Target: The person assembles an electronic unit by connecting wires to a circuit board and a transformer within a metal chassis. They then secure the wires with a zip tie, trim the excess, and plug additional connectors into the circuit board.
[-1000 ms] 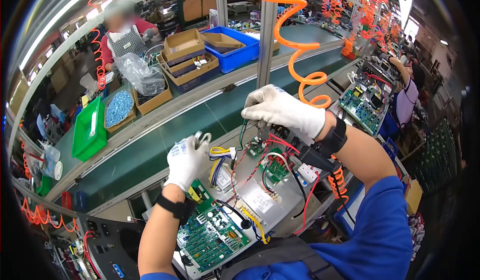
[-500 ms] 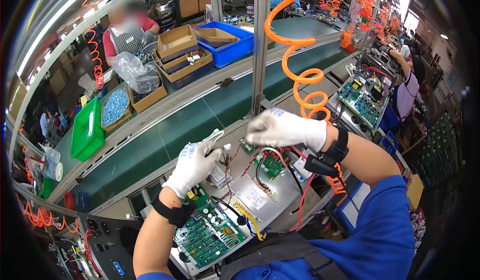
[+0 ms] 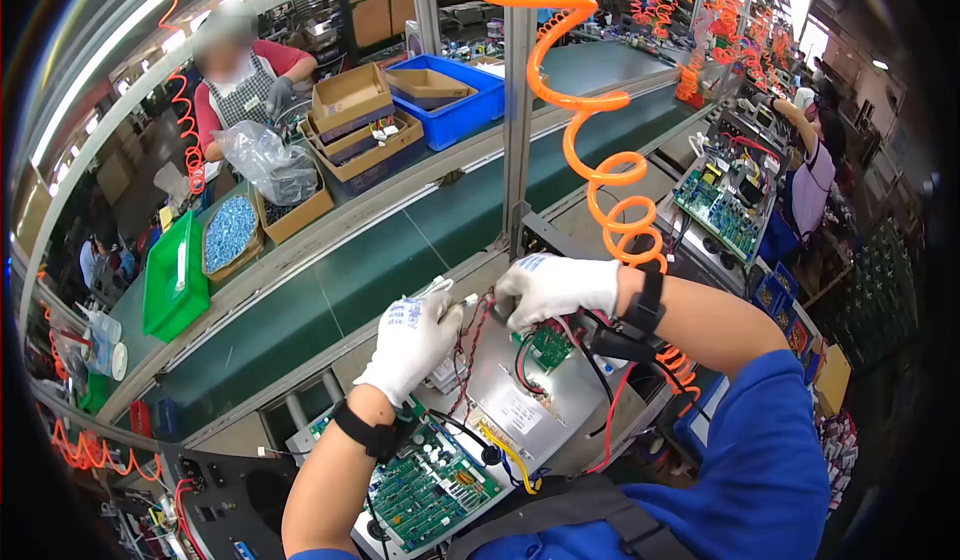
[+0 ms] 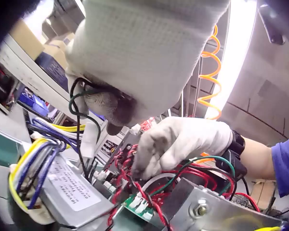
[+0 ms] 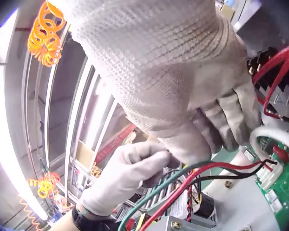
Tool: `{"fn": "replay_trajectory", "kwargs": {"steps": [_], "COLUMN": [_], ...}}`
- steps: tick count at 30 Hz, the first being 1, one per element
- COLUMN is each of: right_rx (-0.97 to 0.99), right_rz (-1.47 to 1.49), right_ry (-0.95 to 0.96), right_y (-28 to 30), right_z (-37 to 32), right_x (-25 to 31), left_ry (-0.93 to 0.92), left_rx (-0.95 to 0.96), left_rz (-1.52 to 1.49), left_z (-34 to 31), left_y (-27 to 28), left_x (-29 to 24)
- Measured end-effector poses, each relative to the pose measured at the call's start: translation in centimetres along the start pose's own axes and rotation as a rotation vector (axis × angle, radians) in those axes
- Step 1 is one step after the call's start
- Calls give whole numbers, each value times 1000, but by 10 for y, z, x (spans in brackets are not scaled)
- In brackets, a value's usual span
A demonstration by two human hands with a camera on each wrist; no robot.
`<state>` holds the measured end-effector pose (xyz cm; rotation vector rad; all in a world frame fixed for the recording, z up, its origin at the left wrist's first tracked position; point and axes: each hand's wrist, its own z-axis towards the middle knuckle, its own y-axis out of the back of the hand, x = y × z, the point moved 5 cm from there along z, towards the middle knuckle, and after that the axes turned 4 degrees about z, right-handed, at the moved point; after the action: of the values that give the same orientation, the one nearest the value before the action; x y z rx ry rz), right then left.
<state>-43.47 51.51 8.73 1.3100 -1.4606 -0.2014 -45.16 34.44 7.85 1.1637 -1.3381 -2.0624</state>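
Note:
Both hands wear white gloves. The left hand (image 3: 408, 338), fingers curled, grips dark green and black wires (image 4: 79, 108) above the open metal unit; a white connector (image 3: 470, 301) shows at its fingertips. To its right, the right hand (image 3: 560, 290) bends its fingers over the unit's far edge and pinches red-and-black twisted wires (image 4: 127, 163), partly hidden by its fingertips. Below the hands lie a labelled silver box (image 3: 515, 410), a small green board (image 3: 550, 348) and a larger circuit board (image 3: 430, 490). Bundled yellow, white and blue wires (image 4: 26, 168) sit beside a labelled transformer (image 4: 74, 190).
Beyond the unit runs a green conveyor (image 3: 375, 260), with a green bin (image 3: 178, 278), cartons and a blue bin (image 3: 455, 110) past it. An orange coiled hose (image 3: 600, 175) hangs by a metal post (image 3: 517, 100). Another person (image 3: 240, 85) stands across the line.
The right hand has come down and closer to the left hand, onto the twisted wires. The left hand has shifted slightly right, still holding wires.

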Motion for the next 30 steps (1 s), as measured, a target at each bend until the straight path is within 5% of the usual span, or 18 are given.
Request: {"fn": "replay_trajectory", "kwargs": {"steps": [3,5,6,9,12,15,20,22,30], "right_rx": [-193,-475,-500,-258,-217,-253,-364,-44,-73], "right_rz": [112,-64,-213,-457,-588,-661,-482,192,-368], "right_ry": [-65,53,188,12,-30,-87,-84,-137,-331], "right_y": [1,4,1,-5,-11,-9,0,-16,-36], "right_z": [-10,-16,-18,-17,-16,-4,7,7,-13], "right_x": [-8,4,28,41,40,26,35,42,4], "left_ry": [71,29,33,132,-216,-189,132,266,664], "left_rx": [84,101,102,386,-26,-311,-388,-418,-513], "left_rz": [-54,-50,-59,-322,-129,-127,-159,-88,-217], "left_z": [0,2,7,7,2,-23,-121,-174,-354], "left_y": [0,-4,-1,-4,23,67,123,122,33], "left_x": [0,-5,-10,-18,-24,-1,29,44,93]}}
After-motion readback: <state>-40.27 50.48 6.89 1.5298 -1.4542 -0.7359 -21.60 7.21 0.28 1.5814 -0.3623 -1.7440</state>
